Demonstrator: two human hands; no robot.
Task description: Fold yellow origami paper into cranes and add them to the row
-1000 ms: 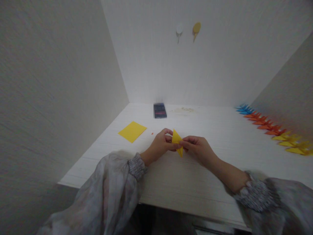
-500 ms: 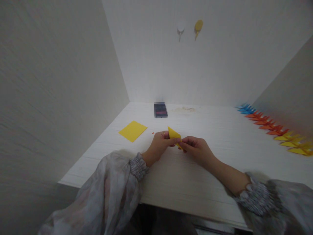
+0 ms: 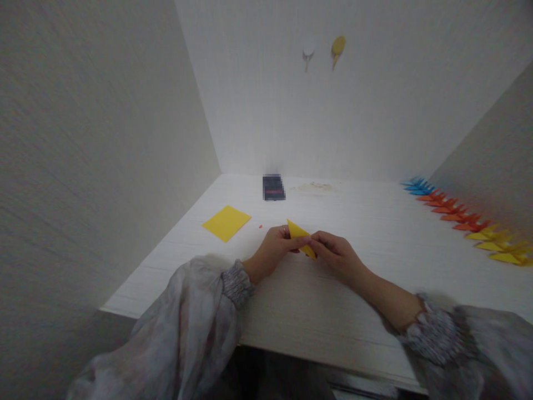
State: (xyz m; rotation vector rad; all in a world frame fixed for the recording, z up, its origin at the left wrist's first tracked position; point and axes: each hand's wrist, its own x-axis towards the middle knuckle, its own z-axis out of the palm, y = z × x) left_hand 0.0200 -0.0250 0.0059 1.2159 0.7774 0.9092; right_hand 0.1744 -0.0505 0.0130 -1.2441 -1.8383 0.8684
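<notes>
Both hands meet over the middle of the white table, pinching a small folded yellow paper. My left hand grips its left side with curled fingers and thumb. My right hand pinches its lower right end, where a yellow tip pokes out below the fingers. The paper is a pointed, tilted shape held just above the tabletop.
A flat yellow paper square lies to the left, with a tiny orange scrap beside it. A dark blurred object stands near the back wall. A row of folded blue, orange and yellow paper pieces lines the right wall. Two hooks hang above.
The folded yellow paper has tipped from nearly upright to a flatter, slanted position between my hands. Both hands have stayed close together at the same spot.
</notes>
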